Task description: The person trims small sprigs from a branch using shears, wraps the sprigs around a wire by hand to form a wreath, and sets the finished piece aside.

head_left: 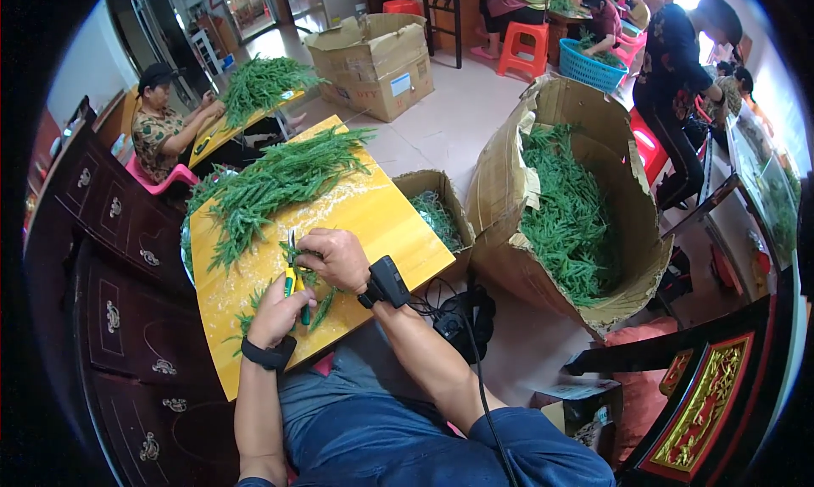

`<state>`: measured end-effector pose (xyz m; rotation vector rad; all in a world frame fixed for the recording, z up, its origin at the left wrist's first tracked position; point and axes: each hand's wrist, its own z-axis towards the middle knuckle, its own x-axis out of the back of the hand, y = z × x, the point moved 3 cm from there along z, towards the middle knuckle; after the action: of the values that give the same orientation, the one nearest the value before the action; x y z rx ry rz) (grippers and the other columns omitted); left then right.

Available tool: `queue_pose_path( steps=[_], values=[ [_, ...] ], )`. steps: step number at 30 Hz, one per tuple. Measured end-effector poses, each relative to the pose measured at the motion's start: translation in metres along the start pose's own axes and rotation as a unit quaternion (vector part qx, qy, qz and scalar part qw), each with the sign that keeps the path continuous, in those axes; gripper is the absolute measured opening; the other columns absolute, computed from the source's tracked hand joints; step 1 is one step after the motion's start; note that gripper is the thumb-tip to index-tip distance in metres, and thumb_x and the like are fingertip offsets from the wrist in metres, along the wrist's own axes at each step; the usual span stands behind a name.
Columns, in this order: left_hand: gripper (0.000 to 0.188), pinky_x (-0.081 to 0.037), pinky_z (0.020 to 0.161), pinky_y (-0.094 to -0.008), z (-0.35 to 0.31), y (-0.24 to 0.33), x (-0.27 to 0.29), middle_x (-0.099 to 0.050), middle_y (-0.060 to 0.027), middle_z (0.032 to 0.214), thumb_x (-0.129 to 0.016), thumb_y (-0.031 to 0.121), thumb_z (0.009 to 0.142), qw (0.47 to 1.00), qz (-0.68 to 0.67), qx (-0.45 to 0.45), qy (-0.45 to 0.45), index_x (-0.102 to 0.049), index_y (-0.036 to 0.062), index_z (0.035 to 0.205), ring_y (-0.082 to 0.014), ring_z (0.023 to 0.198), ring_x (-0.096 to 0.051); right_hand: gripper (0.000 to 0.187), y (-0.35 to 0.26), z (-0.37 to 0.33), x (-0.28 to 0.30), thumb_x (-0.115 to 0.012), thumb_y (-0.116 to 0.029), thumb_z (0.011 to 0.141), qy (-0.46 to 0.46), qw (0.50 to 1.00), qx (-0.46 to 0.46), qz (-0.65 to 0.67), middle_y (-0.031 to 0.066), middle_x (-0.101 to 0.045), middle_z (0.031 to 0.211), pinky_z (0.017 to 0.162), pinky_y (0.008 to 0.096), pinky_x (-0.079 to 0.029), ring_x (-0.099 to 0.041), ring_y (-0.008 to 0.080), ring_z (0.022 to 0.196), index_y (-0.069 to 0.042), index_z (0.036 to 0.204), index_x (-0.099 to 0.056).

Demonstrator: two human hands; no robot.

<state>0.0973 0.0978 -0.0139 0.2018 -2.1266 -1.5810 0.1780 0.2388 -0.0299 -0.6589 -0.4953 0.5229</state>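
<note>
My left hand (273,314) is closed around a pair of slim pliers (290,278) with yellow and green handles, its thin jaws pointing away from me. Just right of the jaws, my right hand (341,261) pinches a small green artificial sprig (307,275), partly hidden by the fingers. Both hands are over the near part of a yellow tabletop (381,233), which is sprinkled with pale bits. Beyond them lies a big heap of feathery green sprigs (284,182). A few loose sprigs (322,311) lie beside and under my hands.
A tall cardboard box (496,178) full of greenery stands at right, next to a smaller box (421,182) touching the table's side. Dark drawers (110,317) run along my left. Another box (373,72) stands farther off. People work around the room; one person (161,131) sits at far left.
</note>
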Motion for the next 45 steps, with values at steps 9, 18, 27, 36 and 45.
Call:
queue_pose_path(
  steps=[9,18,27,36,45],
  values=[
    [0.022,-0.042,0.056,-0.0211,-0.004,-0.004,0.011,-0.065,-0.0024,0.084,-0.055,0.011,0.087,1.0,0.005,0.008,0.009,-0.053,0.0029,0.107,-0.0073,0.066,-0.055,0.013,-0.004,0.003,-0.009,-0.073,-0.01,0.074,0.01,0.999,0.035,0.021,0.0123,-0.062,0.075,0.06,0.0369,-0.05,-0.062,0.0299,0.069,-0.006,0.085,-0.068],
    [0.019,-0.046,0.062,-0.0264,0.004,-0.01,0.006,-0.061,-0.0029,0.081,-0.06,0.012,0.084,1.0,-0.024,0.014,0.011,-0.055,0.0019,0.1,-0.0104,0.072,-0.056,0.011,0.0,0.002,0.0,-0.072,-0.006,0.075,-0.025,0.999,-0.016,0.016,0.0137,-0.062,0.073,0.058,0.0343,-0.048,-0.061,0.0268,0.064,-0.001,0.083,-0.067],
    [0.027,-0.046,0.063,-0.0242,0.003,-0.015,0.019,-0.064,-0.002,0.085,-0.063,0.015,0.088,1.0,-0.017,-0.019,-0.007,-0.056,0.002,0.11,-0.0094,0.076,-0.059,0.011,-0.001,0.003,-0.006,-0.074,-0.001,0.075,-0.013,0.999,-0.025,0.043,0.009,-0.06,0.069,0.056,0.0285,-0.045,-0.057,0.0162,0.06,0.001,0.082,-0.066],
    [0.026,-0.046,0.06,-0.0246,-0.008,0.001,0.018,-0.064,-0.002,0.081,-0.064,0.018,0.089,0.998,0.035,-0.049,-0.014,-0.057,0.0017,0.108,-0.0091,0.069,-0.057,0.01,0.009,-0.001,-0.009,-0.073,0.0,0.08,-0.015,0.993,-0.058,0.099,0.0002,-0.058,0.071,0.053,0.0228,-0.042,-0.052,0.006,0.062,0.001,0.085,-0.065],
    [0.026,-0.045,0.06,-0.0236,-0.006,-0.002,0.02,-0.064,-0.0017,0.081,-0.063,0.019,0.089,0.999,-0.002,-0.034,-0.038,-0.056,0.0018,0.108,-0.0084,0.069,-0.057,0.01,0.006,0.002,-0.007,-0.073,0.002,0.077,-0.018,0.996,-0.029,0.083,0.003,-0.059,0.071,0.056,0.0247,-0.043,-0.053,0.0092,0.063,0.002,0.083,-0.064]
  ],
)
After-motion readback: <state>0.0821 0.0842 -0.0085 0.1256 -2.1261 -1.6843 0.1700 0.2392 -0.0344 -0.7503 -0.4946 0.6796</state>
